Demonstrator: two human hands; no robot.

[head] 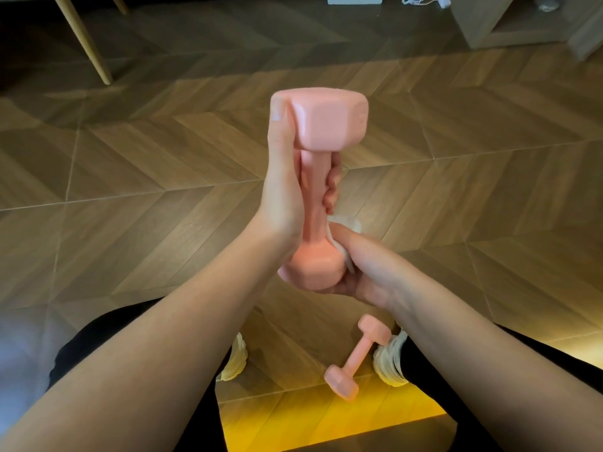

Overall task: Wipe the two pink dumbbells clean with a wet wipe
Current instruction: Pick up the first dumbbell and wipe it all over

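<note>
A pink dumbbell (329, 122) is held upright in mid-air in front of me. My left hand (287, 190) grips its handle, thumb up along the side of the top head. My right hand (362, 269) cups the lower head (313, 265) and presses a crumpled white wet wipe (342, 228) against it with the thumb. Much of the wipe is hidden under my fingers. A second pink dumbbell (357, 357) lies on the floor between my feet, next to my right shoe.
I sit above a wood-pattern herringbone floor (163, 164). My legs in black trousers and pale shoes (390, 360) fill the bottom. A wooden furniture leg (88, 44) stands at the far left, a low cabinet (509, 24) at the far right.
</note>
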